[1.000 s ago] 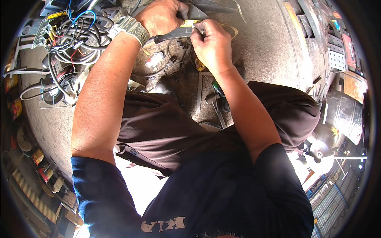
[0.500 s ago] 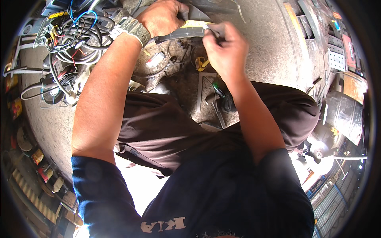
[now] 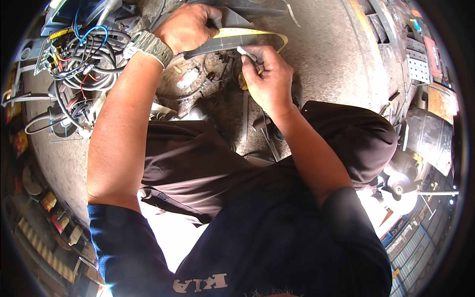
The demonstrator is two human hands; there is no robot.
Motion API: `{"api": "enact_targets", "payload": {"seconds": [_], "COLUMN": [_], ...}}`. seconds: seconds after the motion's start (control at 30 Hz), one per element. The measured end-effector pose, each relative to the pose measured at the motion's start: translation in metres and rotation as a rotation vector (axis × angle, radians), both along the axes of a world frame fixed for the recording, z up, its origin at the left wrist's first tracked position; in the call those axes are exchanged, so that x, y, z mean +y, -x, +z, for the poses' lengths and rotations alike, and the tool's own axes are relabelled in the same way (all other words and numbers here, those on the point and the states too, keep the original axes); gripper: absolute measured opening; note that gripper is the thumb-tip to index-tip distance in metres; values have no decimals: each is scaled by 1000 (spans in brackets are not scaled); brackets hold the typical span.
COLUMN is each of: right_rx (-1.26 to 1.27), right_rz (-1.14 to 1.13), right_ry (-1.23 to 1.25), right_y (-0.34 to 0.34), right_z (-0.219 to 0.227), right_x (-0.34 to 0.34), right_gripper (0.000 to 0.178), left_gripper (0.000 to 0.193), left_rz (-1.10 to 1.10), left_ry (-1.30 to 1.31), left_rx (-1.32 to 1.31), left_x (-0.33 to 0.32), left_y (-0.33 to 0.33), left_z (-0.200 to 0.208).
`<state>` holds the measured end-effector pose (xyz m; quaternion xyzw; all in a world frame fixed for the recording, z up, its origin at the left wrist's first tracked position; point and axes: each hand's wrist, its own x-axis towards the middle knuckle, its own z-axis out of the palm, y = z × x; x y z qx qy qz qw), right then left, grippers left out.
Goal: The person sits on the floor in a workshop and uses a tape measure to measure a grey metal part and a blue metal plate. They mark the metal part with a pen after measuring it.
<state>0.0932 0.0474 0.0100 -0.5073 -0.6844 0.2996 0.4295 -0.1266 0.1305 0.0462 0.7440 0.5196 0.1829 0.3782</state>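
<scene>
At the top, my left hand (image 3: 190, 29), with a watch (image 3: 148, 47) on its wrist, is closed over the end of a yellow tape measure blade (image 3: 247, 32). The blade lies along a dark grey curved metal strip (image 3: 222, 44), then bends round to the right behind my other hand. Pale marks show on the strip. My right hand (image 3: 269, 79) pinches a short white piece of chalk (image 3: 246, 53), its tip just below the strip's near edge. Part of a yellow case (image 3: 242, 81) shows beside my right hand, mostly hidden.
Coiled grey cables with thin coloured wires (image 3: 89, 59) lie at left. Between my legs are a small white object (image 3: 189, 77) and a metal tool (image 3: 267, 136). An angle grinder-like disc (image 3: 398, 185) sits at right, near perforated metal (image 3: 419, 67).
My right hand has moved down and left with the chalk, away from the blade. The blade's bend to the right now shows. My left hand has shifted slightly left.
</scene>
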Motion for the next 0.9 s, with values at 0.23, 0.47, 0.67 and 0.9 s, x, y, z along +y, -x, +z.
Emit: {"api": "enact_targets", "payload": {"seconds": [0.23,0.47,0.67,0.9], "right_rx": [-7,-138,-205,-234], "right_rz": [39,45,86,135], "right_ry": [-220,-336,-380,-396], "right_y": [24,38,39,43], "right_z": [-3,-2,-7,-9], "right_x": [18,23,26,22], "right_gripper": [12,12,12,17], "left_gripper": [12,20,21,21], "left_rz": [9,-17,-11,1], "left_ry": [-57,-79,-160,-132], "left_rx": [105,115,173,139], "left_x": [-3,-1,5,5], "left_y": [-6,0,-2,0], "left_z": [17,10,0,-3]}}
